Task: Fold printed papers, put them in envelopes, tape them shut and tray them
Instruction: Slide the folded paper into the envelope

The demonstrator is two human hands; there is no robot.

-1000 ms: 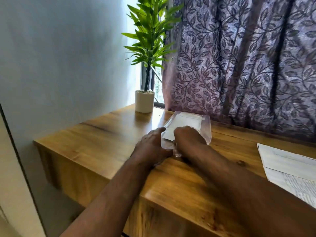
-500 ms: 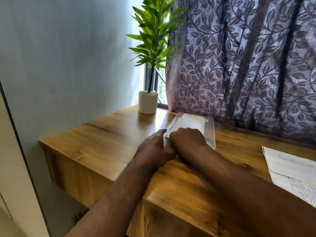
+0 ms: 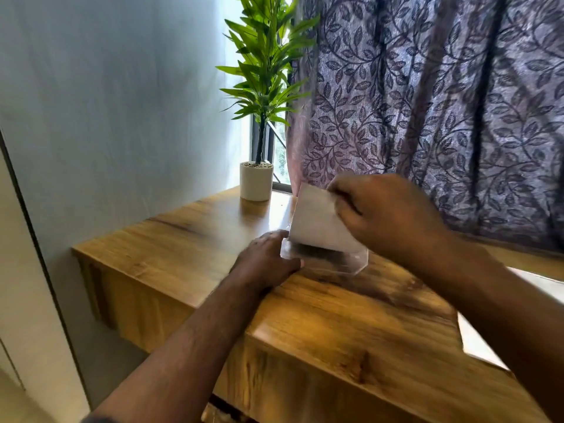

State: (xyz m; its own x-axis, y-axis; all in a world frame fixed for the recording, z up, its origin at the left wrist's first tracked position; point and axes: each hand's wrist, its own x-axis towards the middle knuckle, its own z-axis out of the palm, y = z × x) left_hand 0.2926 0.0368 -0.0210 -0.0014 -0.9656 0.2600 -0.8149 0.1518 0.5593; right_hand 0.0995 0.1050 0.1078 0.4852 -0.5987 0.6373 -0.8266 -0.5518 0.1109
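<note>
Head view: a white envelope (image 3: 317, 221), judged to be one though it could be a folded paper, is held tilted on edge over a clear tray (image 3: 351, 265). Its lower edge is at or just inside the tray's rim. The tray sits on the wooden counter (image 3: 189, 239), near a curtain.

Risks, as judged:
- The envelope is pinched at one upper corner only, so it could swing, bend or slip from the grip.
- The tray looks light. It could be dragged or tipped by the envelope's lower edge if the steadying pressure is eased.
- Loose papers (image 3: 476, 346) lie under the right forearm and could be swept off the counter's edge.

The right hand (image 3: 387, 218) is raised above the tray with its back to the camera, blurred. Its fingers are clamped on the envelope's upper right corner. The left hand (image 3: 265, 261) is set low on the counter, palm down. Its fingers are laid fairly straight against the tray's near left corner, pressing rather than gripping as far as can be seen.
</note>
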